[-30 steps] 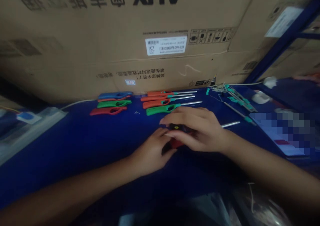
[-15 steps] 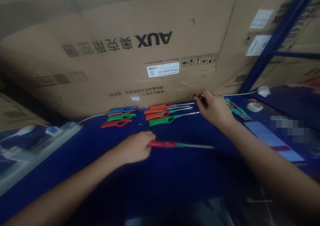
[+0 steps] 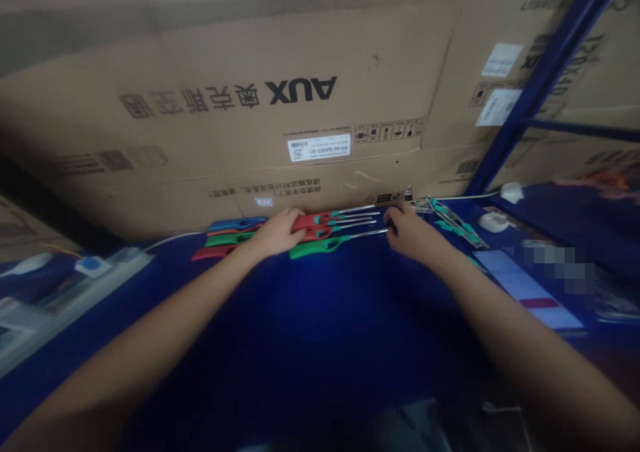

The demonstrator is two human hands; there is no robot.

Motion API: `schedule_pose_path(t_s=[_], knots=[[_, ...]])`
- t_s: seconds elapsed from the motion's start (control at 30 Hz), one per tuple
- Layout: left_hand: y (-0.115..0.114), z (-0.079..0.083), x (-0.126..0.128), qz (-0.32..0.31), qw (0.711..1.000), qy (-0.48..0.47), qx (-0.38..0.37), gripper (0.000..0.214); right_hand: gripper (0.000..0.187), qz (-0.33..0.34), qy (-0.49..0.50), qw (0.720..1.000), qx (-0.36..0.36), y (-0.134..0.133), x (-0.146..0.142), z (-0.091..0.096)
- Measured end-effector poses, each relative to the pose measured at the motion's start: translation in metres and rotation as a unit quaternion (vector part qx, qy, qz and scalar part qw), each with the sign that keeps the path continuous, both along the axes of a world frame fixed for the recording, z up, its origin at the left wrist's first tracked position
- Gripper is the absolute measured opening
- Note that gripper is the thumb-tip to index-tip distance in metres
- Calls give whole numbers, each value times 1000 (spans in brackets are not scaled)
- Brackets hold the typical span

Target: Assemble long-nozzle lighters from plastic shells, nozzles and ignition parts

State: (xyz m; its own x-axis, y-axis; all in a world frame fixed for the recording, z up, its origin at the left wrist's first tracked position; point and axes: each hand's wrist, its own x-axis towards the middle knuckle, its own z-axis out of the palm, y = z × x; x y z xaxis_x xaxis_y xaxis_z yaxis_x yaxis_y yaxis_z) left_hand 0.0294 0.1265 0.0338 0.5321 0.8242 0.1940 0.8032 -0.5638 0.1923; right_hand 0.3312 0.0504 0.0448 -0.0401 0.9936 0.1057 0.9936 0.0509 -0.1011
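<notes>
My left hand (image 3: 277, 234) is closed on the handle of a red long-nosed lighter (image 3: 311, 221), which lies in a row of red and green lighters (image 3: 334, 232) at the far edge of the blue table (image 3: 325, 305). At the row's front lies a green lighter (image 3: 320, 246). My right hand (image 3: 409, 231) rests at the metal tube tips of the row with its fingers curled; what they hold, if anything, is hidden. Blue, green and red empty handles (image 3: 227, 232) lie left of my left hand.
A large cardboard box (image 3: 250, 105) stands right behind the row. Loose metal tubes with teal fittings (image 3: 455, 224) lie to the right, beside a white round object (image 3: 493, 222) and a flat card (image 3: 520, 284). A blue shelf post (image 3: 530, 92) rises at right. Clear plastic items (image 3: 75, 272) lie at left.
My left hand has carried the red lighter from the table's middle back into the row. My right hand has moved left from the loose parts to the row's tube tips.
</notes>
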Motion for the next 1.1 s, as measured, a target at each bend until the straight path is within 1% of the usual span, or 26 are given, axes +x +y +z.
schedule_pose_path(t_s=[0.1, 0.17, 0.27, 0.33, 0.4, 0.5, 0.6, 0.7, 0.8, 0.93, 1.03, 1.1], knots=[[3, -8, 6, 3, 999, 12, 36, 53, 41, -13, -25, 995, -91, -3, -5, -8], [-1, -13, 10, -11, 998, 22, 50, 62, 46, -23, -40, 991, -126, -3, -6, -12], [-10, -20, 18, -62, 996, 43, 55, 76, 48, -33, -58, 988, -142, -2, -6, -15], [-14, -27, 23, -84, 993, 56, 56, 85, 47, -37, -68, 987, -143, -1, -6, -15], [-14, -34, 27, -87, 992, 64, 60, 84, 48, -39, -75, 987, -139, 0, -6, -15], [-10, -43, 32, -70, 993, 68, 66, 75, 49, -38, -80, 988, -129, 2, -5, -17], [-3, -48, 36, -58, 994, 65, 72, 71, 48, -36, -80, 989, -120, 6, 1, -19], [4, -49, 38, -58, 993, 62, 78, 68, 47, -31, -77, 990, -112, 11, 10, -19], [7, -46, 39, -46, 994, 58, 82, 69, 48, -22, -75, 991, -105, 15, 18, -19], [-2, -40, 35, -46, 993, 50, 98, 65, 46, -5, -78, 992, -100, 17, 23, -22], [-13, -31, 22, -51, 991, 40, 115, 56, 46, 4, -79, 993, -92, 17, 24, -25], [-19, -22, 4, -38, 991, 35, 120, 46, 46, 6, -79, 994, -79, 16, 24, -25]])
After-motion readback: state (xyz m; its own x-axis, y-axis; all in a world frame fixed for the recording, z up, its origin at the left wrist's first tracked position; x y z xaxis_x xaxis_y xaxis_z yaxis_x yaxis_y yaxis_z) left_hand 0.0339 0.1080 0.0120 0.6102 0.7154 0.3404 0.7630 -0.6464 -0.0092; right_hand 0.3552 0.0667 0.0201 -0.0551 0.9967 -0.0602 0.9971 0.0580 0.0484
